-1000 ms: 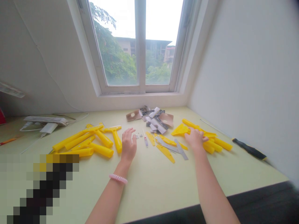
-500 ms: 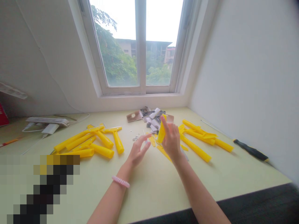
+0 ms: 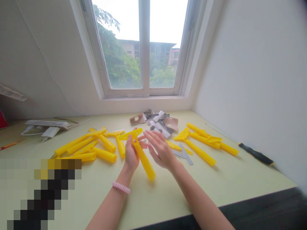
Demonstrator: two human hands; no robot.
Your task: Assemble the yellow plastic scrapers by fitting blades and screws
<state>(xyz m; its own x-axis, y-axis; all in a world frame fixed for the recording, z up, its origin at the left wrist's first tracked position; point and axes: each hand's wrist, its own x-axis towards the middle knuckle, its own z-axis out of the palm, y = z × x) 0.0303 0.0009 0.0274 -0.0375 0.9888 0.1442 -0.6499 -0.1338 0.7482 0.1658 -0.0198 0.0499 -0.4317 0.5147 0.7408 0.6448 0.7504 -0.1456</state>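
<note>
A pale greenish-yellow tabletop (image 3: 242,175) fills the lower view, meeting white walls at the back and right, with a two-pane window (image 3: 144,64) above its far side and trees and a building beyond the glass. A power strip (image 3: 46,123) lies toward the back left, and torn card packaging (image 3: 158,123) is heaped below the window. The front edge (image 3: 259,196) runs obliquely, rising toward the right, with a dark surface beneath it; the broadest stretch of tabletop for moving spreads from the wrists to that edge. On the left, a pile of yellow scrapers (image 3: 91,143) bounds the working space; on the right, more yellow scrapers (image 3: 202,148) do, with a black-handled tool (image 3: 256,154) near the right wall and flat metal blades (image 3: 185,154) just beyond the right wrist. At the centre, over the tabletop, the left hand (image 3: 131,155) grips a yellow scraper (image 3: 145,161) around its neck, thumb on the upper face. Its long axis slants: the wide crosswise head points away toward the window and leftward, the handle's end toward the near right. The right hand (image 3: 160,148) is beside it, fingers loosely extended toward the head; whether the fingertips touch it is hard to tell.
</note>
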